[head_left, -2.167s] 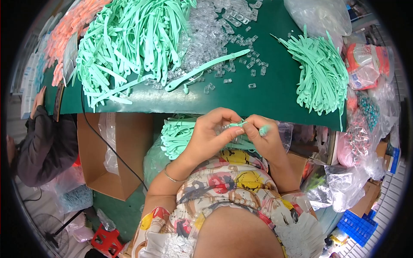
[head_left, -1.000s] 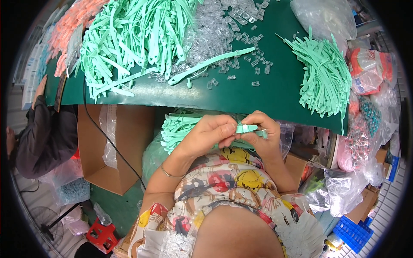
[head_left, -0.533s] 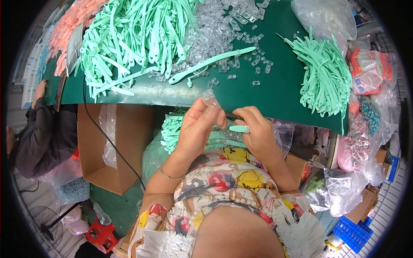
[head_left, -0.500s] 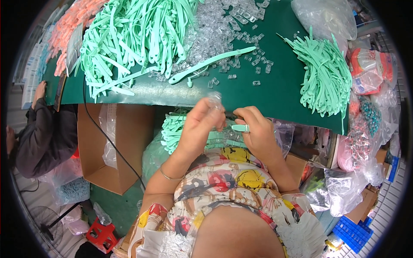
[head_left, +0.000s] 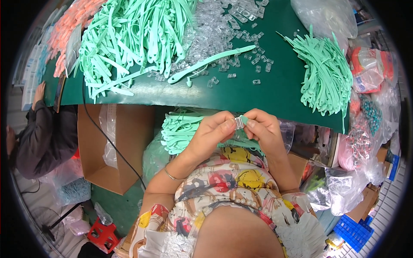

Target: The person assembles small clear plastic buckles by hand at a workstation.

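Observation:
In front of my body, at the table's near edge, my two hands meet. My left hand (head_left: 215, 128) is closed in a pinch on a small clear plastic buckle (head_left: 238, 123). My right hand (head_left: 263, 126) is closed on a mint green strap (head_left: 245, 120), whose end touches the buckle. Fingers hide how far the strap sits inside it. Below my hands, a bundle of mint green straps (head_left: 178, 134) lies at my lap. On the table, one loose strap (head_left: 211, 63) lies beside a heap of clear buckles (head_left: 211, 36).
A large pile of mint green straps (head_left: 133, 34) covers the table's back left; a neater bundle (head_left: 328, 75) lies at the right. Orange straps (head_left: 71, 28) lie far left, near another person's sleeve (head_left: 45, 133). A cardboard box (head_left: 109, 146) stands below; plastic bags (head_left: 340, 189) crowd the right.
My left hand has come down and right, bringing the clear buckle against the strap. My right hand has turned slightly, and both hands now meet.

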Tool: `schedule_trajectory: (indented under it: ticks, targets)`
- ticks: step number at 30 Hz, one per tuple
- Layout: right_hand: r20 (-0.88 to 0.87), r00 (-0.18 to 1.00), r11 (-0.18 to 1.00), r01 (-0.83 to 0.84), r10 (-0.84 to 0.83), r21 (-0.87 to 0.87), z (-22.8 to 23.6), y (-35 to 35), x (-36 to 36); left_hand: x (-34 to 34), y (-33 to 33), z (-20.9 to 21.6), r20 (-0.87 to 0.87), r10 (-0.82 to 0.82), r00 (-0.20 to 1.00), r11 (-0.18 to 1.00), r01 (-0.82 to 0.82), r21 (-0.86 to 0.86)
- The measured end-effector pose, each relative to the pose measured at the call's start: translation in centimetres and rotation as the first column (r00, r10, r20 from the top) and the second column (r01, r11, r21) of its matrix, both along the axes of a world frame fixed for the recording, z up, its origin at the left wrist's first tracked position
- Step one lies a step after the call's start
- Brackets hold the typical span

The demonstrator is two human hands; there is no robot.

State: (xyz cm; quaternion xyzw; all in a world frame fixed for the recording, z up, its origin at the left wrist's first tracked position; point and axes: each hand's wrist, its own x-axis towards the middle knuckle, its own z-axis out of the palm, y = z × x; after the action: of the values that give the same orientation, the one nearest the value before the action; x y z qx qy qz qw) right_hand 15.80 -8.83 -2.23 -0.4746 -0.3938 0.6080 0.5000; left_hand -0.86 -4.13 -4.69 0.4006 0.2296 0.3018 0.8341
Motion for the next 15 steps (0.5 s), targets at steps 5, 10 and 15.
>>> schedule_trajectory:
  ticks: [5, 10, 15]
  targets:
    - [-0.115, 0.988, 0.990, -0.112, 0.102, -0.090, -0.7, 0.1, 0.2, 0.0, -0.1, -0.4, 0.067, -0.016, 0.998, 0.998, 0.020, -0.057]
    - [-0.226, 0.968, 0.985, -0.136, 0.110, -0.103, -0.8, 0.1, 0.1, 0.2, -0.1, -0.4, 0.087, -0.051, 0.995, 0.995, 0.057, -0.076]
    - [-0.188, 0.971, 0.982, -0.167, 0.148, -0.087, -1.3, 0.1, 0.3, 0.2, -0.1, -0.4, 0.097, -0.047, 0.994, 0.988, 0.060, -0.139]
